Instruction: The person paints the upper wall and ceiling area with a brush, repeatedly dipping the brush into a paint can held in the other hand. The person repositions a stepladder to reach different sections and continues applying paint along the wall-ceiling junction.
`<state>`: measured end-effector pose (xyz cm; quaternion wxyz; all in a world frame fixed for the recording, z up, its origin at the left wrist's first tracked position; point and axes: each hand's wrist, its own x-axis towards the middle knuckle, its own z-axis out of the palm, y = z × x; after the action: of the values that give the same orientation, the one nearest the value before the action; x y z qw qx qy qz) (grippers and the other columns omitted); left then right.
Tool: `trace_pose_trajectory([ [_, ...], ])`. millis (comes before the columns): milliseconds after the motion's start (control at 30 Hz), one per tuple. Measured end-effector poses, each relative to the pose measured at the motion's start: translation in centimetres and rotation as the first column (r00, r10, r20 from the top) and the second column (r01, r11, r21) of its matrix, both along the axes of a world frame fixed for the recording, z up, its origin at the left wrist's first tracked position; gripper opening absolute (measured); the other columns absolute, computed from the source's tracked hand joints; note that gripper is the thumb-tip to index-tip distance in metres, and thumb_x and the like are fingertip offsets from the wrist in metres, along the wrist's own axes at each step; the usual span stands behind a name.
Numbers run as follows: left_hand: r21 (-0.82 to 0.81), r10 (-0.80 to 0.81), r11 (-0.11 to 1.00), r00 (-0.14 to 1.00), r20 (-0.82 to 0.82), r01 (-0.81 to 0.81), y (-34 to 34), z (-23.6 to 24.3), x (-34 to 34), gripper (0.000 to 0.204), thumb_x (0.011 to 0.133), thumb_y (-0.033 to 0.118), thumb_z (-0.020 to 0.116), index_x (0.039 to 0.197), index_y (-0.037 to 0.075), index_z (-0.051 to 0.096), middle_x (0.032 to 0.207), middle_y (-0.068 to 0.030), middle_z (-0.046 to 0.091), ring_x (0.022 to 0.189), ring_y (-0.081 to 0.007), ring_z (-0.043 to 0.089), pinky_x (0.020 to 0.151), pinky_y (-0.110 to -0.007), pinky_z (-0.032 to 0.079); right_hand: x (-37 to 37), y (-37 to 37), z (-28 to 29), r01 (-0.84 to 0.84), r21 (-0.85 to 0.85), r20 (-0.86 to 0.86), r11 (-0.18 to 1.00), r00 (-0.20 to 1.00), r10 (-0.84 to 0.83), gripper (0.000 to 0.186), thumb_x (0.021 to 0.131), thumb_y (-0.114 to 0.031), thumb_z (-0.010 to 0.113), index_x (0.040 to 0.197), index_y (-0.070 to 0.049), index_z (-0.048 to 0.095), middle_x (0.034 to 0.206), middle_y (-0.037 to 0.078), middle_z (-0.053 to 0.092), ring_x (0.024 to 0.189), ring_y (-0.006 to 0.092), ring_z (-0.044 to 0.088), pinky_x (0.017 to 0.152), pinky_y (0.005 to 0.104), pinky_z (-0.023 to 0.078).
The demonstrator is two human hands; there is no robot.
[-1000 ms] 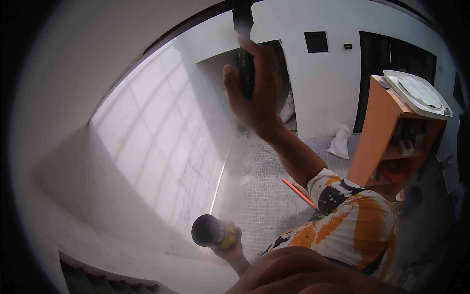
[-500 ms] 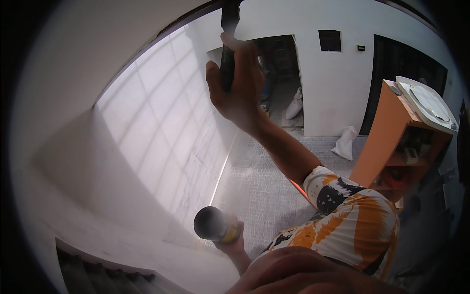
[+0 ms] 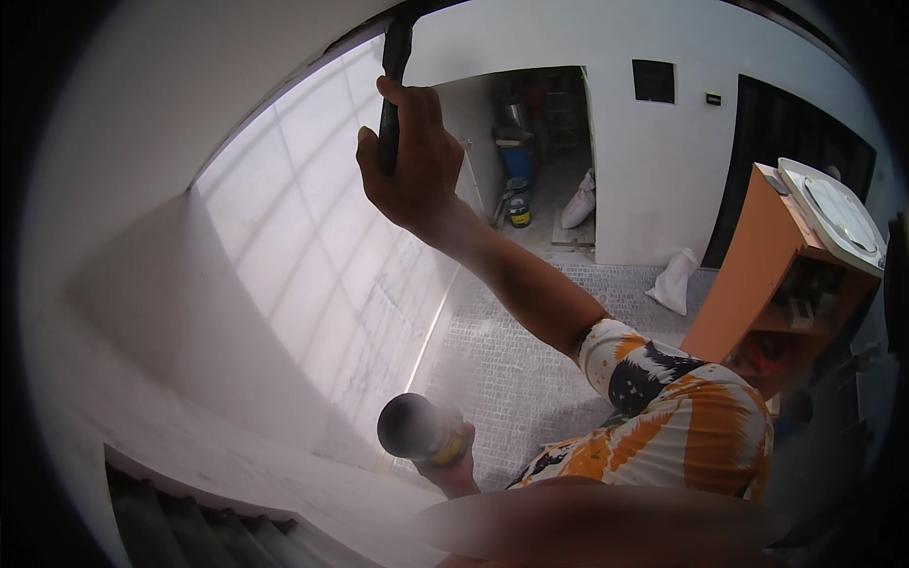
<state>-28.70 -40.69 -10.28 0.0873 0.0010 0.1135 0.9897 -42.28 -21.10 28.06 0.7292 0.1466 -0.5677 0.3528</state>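
Note:
My right hand (image 3: 409,159) is raised, fingers and thumb closed on the handle of a dark paintbrush (image 3: 397,49), whose head reaches up to a dark strip (image 3: 346,41) along the top of the pale wall. Lower down, my left hand (image 3: 454,464) grips a round can (image 3: 410,426) with a black top and a partly yellow label; a hazy smear blurs part of it. My patterned short sleeve (image 3: 634,364) shows at the lower right.
A dark stairway (image 3: 180,521) lies at lower left. An orange cabinet (image 3: 720,303) with a white lid-like panel (image 3: 833,208) stands right. A white sack (image 3: 670,284) rests on the tiled floor (image 3: 511,379). Buckets (image 3: 519,213) and a ladder (image 3: 561,118) show in the doorway.
My right hand and the brush have moved leftward along the dark strip, uncovering more of the doorway. The can in my left hand sits slightly higher than a second ago.

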Motion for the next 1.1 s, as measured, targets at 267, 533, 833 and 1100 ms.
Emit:
trace_pose_trajectory([
  [267, 0.091, 0.024, 0.995, 0.998, 0.057, -0.029, 1.0, 0.3, 0.3, 0.056, 0.094, 0.049, 0.06, 0.134, 0.01, 0.057, 0.128, -0.0136, 0.062, 0.114, -0.0402, 0.058, 0.08, -0.059, 0.052, -1.4, -0.9, -0.1, -0.041, 0.036, 0.065, 0.998, 0.997, 0.039, 0.048, 0.085, -0.011, 0.07, 0.13, -0.006, 0.053, 0.103, 0.013, 0.059, 0.072, 0.0266, 0.063, 0.062, 0.0406, 0.049],
  [533, -0.637, 0.107, 0.74, 0.972, -0.208, -0.218, 0.8, -2.1, -1.4, 0.07, 0.098, 0.058, 0.053, 0.146, 0.008, 0.051, 0.146, -0.0249, 0.051, 0.136, -0.045, 0.049, 0.106, -0.063, 0.046, 0.2, 1.5, -3.8, -0.213, 0.11, 0.0, 0.971, 0.977, 0.214, 0.034, 0.09, -0.009, 0.072, 0.123, -0.003, 0.063, 0.088, 0.006, 0.062, 0.071, 0.0099, 0.057, 0.065, 0.0265, 0.048],
  [833, -0.079, -0.264, 0.963, 0.96, -0.093, 0.257, 5.6, 0.5, -2.1, 0.076, 0.097, 0.065, 0.051, 0.152, 0.012, 0.045, 0.147, -0.0215, 0.052, 0.137, -0.044, 0.049, 0.106, -0.064, 0.048, 4.0, 8.0, -5.3, -0.225, 0.2, 0.076, 0.954, 0.974, 0.214, 0.029, 0.092, -0.002, 0.067, 0.12, 0.001, 0.07, 0.103, 0.011, 0.072, 0.08, 0.0129, 0.07, 0.069, 0.0266, 0.057],
  [1100, 0.052, -0.422, 0.897, 0.887, -0.189, 0.438, 8.3, 0.9, -1.1, 0.084, 0.091, 0.069, 0.056, 0.153, 0.013, 0.044, 0.149, -0.0217, 0.05, 0.137, -0.0428, 0.049, 0.105, -0.064, 0.048, 0.6, 11.0, 0.0, -0.199, 0.311, 0.133, 0.929, 0.977, 0.164, 0.028, 0.092, 0.001, 0.064, 0.119, -0.004, 0.074, 0.108, 0.007, 0.07, 0.085, 0.0134, 0.071, 0.073, 0.0271, 0.06],
])
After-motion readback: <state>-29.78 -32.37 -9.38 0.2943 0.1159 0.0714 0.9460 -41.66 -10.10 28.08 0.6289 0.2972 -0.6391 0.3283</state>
